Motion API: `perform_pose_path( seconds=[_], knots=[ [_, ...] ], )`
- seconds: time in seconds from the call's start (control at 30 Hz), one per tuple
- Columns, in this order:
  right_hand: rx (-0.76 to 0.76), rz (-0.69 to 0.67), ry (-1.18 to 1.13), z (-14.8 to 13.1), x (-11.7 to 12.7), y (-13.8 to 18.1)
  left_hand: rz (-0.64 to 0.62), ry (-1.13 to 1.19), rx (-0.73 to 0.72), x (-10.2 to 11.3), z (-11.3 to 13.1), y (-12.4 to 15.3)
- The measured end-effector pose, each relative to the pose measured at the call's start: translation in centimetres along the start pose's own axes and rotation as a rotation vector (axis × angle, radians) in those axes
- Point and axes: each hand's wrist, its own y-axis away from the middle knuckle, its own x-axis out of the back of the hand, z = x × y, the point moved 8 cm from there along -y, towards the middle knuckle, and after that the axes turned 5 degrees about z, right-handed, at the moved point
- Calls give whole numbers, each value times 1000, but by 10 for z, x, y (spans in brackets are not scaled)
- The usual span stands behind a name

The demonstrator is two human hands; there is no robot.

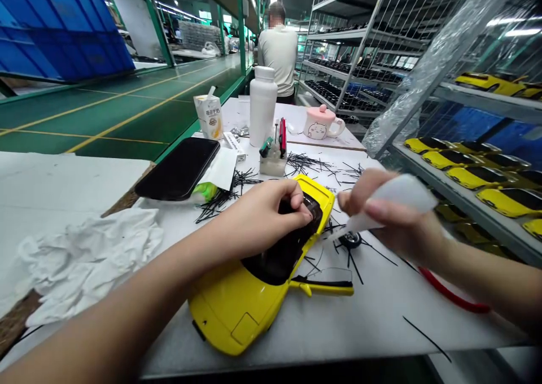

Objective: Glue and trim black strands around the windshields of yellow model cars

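Note:
A yellow toy car [237, 305] with dark windows lies on the white worktop, one door [326, 287] swung out to the right. Over its roof and far window rests my left hand [282, 212], fingers curled and thumb close to the index finger; whatever may be between them is too small to make out. My right hand [381, 209], blurred by motion, grips a white squeeze bottle [402, 195] with a thin nozzle. The nozzle points down and left toward the car's open door side. A small black wheel [350, 239] lies below the nozzle among thin black strips.
Loose black strips [307, 162] are scattered over the table. Behind the car stand a tool holder [273, 164], a white bottle [262, 104], a pink-lidded mug [319, 125] and a drink carton [209, 118]. A phone [178, 169] and white cloth [97, 260] lie left; yellow cars fill a rack [486, 200] right.

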Motion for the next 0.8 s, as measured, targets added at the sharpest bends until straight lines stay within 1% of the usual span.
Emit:
perform_pose_path(
  seconds=[0.07, 0.1, 0.17, 0.23, 0.37, 0.47, 0.67, 0.8],
  knots=[
    [36, -111, -1, 11, -21, 0, -6, 7, -13, 0, 1, -1],
    [54, -153, -3, 16, -28, 1, -7, 6, -17, 0, 2, -1],
    [81, -199, -8, 22, -35, 4, 0, -13, -29, 0, 3, -1],
    [104, -226, 2, 22, -37, 6, 12, -46, -45, 1, 4, -1],
    [198, -220, 108, 11, -37, 6, 23, -74, -36, 2, 4, -1],
    [242, -199, 177, 5, -38, 5, 18, -37, -25, 1, 4, -2],
    [184, -213, 85, 6, -40, 4, 1, 38, -7, -1, 6, -4],
    [215, -215, 50, 5, -40, 3, -3, 30, 1, 0, 6, -5]
  ],
)
